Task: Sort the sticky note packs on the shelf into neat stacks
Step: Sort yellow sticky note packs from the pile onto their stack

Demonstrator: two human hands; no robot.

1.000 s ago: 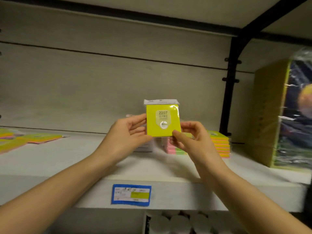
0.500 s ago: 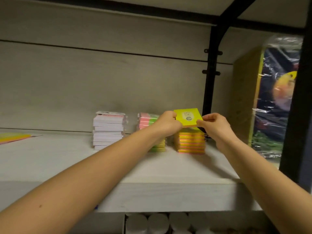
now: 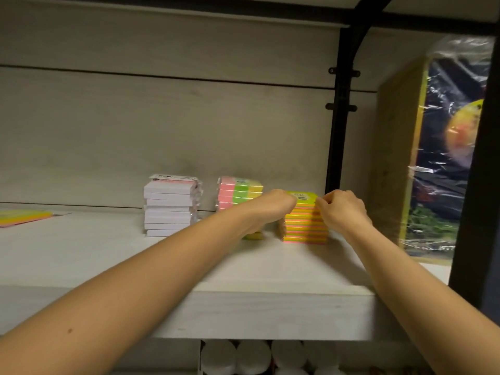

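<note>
Left hand (image 3: 272, 207) and right hand (image 3: 342, 211) each pinch an edge of yellow pack (image 3: 304, 197), flat atop striped stack (image 3: 305, 227).

- My left arm reaches forward and to the right; my left hand (image 3: 273, 205) is knuckles-up, fingers curled on the left edge of the top pack (image 3: 304, 198).
- My right arm reaches ahead; my right hand (image 3: 342, 211) pinches its right edge.

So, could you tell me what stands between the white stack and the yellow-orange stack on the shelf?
The pink-green-yellow stack, partly hidden behind the left hand, as the head view shows.
</note>
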